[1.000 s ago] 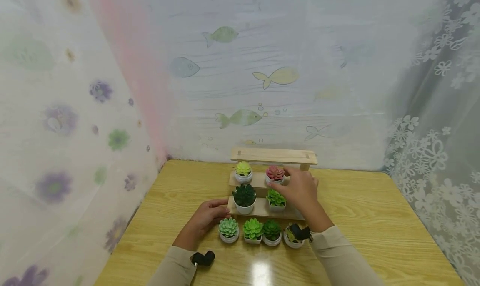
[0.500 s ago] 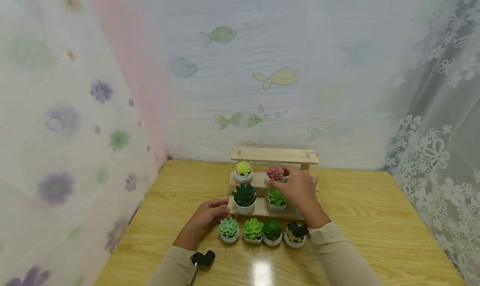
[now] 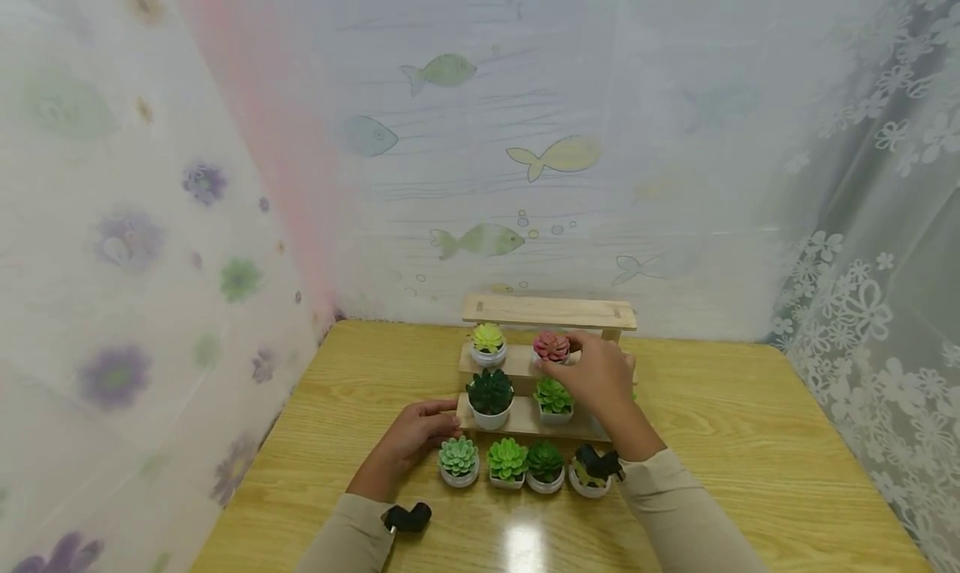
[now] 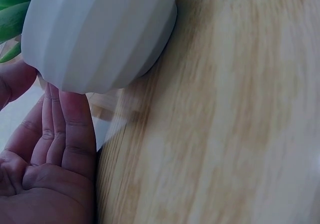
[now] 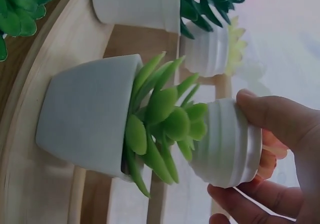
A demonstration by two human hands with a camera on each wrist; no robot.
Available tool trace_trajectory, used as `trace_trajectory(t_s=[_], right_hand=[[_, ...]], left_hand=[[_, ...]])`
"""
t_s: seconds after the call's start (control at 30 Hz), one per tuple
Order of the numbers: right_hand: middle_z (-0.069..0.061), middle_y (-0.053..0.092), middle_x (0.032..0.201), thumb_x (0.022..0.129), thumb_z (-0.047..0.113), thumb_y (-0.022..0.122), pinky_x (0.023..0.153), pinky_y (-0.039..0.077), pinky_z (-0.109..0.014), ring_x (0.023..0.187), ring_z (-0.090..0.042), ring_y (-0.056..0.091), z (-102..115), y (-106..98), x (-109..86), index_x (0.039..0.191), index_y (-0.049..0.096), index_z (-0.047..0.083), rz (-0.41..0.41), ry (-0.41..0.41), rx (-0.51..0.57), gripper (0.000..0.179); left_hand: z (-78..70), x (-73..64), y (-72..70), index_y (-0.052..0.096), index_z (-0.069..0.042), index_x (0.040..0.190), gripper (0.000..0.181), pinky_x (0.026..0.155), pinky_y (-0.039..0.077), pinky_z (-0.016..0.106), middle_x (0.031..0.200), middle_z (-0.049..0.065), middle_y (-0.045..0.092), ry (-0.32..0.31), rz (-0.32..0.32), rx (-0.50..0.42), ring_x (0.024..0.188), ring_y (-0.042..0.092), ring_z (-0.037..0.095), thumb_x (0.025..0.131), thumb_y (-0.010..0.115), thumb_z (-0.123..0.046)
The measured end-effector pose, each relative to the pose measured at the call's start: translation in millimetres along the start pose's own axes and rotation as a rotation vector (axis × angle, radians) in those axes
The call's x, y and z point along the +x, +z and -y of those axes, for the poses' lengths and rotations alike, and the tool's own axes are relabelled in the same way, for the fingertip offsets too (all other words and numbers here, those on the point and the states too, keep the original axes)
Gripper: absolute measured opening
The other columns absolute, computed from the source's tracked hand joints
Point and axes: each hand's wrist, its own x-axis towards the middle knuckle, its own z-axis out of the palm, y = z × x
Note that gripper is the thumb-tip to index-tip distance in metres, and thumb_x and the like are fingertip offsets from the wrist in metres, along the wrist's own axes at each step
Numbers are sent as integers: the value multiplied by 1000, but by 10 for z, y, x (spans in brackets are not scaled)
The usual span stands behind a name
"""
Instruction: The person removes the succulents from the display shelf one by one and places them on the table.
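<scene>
In the head view my right hand (image 3: 598, 379) pinches the white pot of a red succulent (image 3: 551, 346) by its rim, at the right of the middle tier of a wooden plant shelf (image 3: 517, 423). The right wrist view shows thumb and fingers on opposite sides of that ribbed pot (image 5: 225, 141). My left hand (image 3: 414, 434) holds the left end of the lowest tier between thumb and fingers. In the left wrist view a white fluted pot (image 4: 100, 33) hides the fingertips of the left hand (image 4: 47, 154).
A yellow-green succulent (image 3: 488, 343) shares the red one's tier. Below stand a dark green succulent (image 3: 491, 398) and a bright green one (image 3: 554, 399). Several potted succulents line the table (image 3: 735, 448) in front, including a pale green one (image 3: 458, 459). A bare top board (image 3: 547, 311) spans the back.
Almost nothing differs. My right hand keeps its hold on the red succulent's pot with only a tiny shift, and my left hand stays at the shelf's end.
</scene>
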Motion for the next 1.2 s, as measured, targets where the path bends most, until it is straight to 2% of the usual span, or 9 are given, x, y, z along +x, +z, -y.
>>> trace_trajectory(t_s=[0.2, 0.37, 0.43, 0.6, 0.77, 1.0, 1.2], right_hand=[[-3, 76, 119, 78, 57, 86, 98, 34, -65, 110, -35, 68, -13, -80, -74, 127, 73, 21, -40, -48, 44, 62], [-2, 76, 121, 77, 56, 87, 103, 32, -67, 113, -30, 68, -51, -145, -154, 127, 72, 20, -55, -66, 112, 64], [-3, 76, 121, 76, 55, 88, 104, 35, -64, 113, -29, 67, -65, -171, -188, 126, 72, 19, -58, -67, 144, 64], [-1, 76, 113, 75, 51, 91, 89, 52, -50, 105, -25, 67, -85, -236, -274, 121, 74, 20, -64, -78, 197, 59], [-2, 74, 110, 74, 44, 94, 82, 57, -43, 101, -25, 69, -86, -283, -365, 121, 72, 18, -44, -66, 270, 58], [-3, 72, 110, 73, 37, 96, 69, 53, -34, 98, -30, 70, -87, -349, -495, 123, 70, 16, -26, -68, 343, 60], [0, 71, 112, 74, 43, 95, 66, 53, -30, 98, -25, 68, -154, -385, -639, 120, 70, 20, -12, -66, 359, 58]], left_hand=[[2, -2, 13, 53, 3, 148, 53, 84, 60, 30, 112, 10, 76, -5, -9, -7, 94, 74, 16, 101, 68, -14], [10, 11, 13, 53, 2, 148, 52, 84, 60, 30, 112, 10, 76, -7, -14, -8, 95, 74, 16, 100, 68, -14], [17, 20, 11, 54, 3, 148, 53, 84, 60, 30, 111, 9, 76, -2, -13, -8, 94, 74, 16, 100, 69, -14], [37, 39, 4, 53, 4, 147, 55, 83, 60, 30, 107, 8, 77, 8, -5, -17, 93, 74, 16, 99, 70, -15], [43, 46, 1, 55, 3, 146, 53, 83, 60, 30, 108, 8, 76, 5, -7, -17, 93, 74, 16, 99, 70, -15], [29, 42, 1, 57, 3, 145, 53, 82, 60, 30, 108, 7, 76, 8, -19, -15, 91, 74, 16, 98, 71, -15], [29, 41, 11, 53, 5, 147, 54, 82, 60, 29, 102, 5, 77, 15, -3, -23, 90, 74, 14, 99, 70, -13]])
